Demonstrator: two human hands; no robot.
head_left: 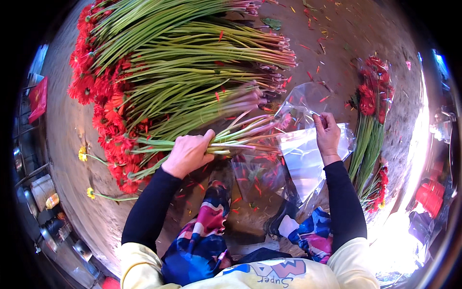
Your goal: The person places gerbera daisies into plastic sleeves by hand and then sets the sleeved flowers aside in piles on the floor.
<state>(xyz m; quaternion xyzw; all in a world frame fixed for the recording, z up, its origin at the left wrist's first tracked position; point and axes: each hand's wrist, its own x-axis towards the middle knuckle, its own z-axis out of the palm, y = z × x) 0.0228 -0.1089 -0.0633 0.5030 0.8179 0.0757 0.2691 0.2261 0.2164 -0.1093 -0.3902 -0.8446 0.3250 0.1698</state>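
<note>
My left hand (188, 153) is closed around a bunch of gerbera stems (237, 138), whose cut ends point right. The red heads of this bunch lie to the left, mixed with the other blooms. At the right, my right hand (328, 136) pinches the edge of a clear plastic sleeve (302, 102) between thumb and fingers. Beneath that hand is a stack of clear sleeves (304, 156). Beyond my left hand lies a large pile of gerberas, its green stems (202, 62) side by side and its red flower heads (108, 108) at the left.
Wrapped red gerberas (369, 101) lie on the ground at the right, with more red blooms (382, 180) nearer me. Two yellow flowers (90, 193) (83, 154) lie at the left. Red petals (310, 76) are scattered about. A red basket-like thing (429, 196) stands at the far right.
</note>
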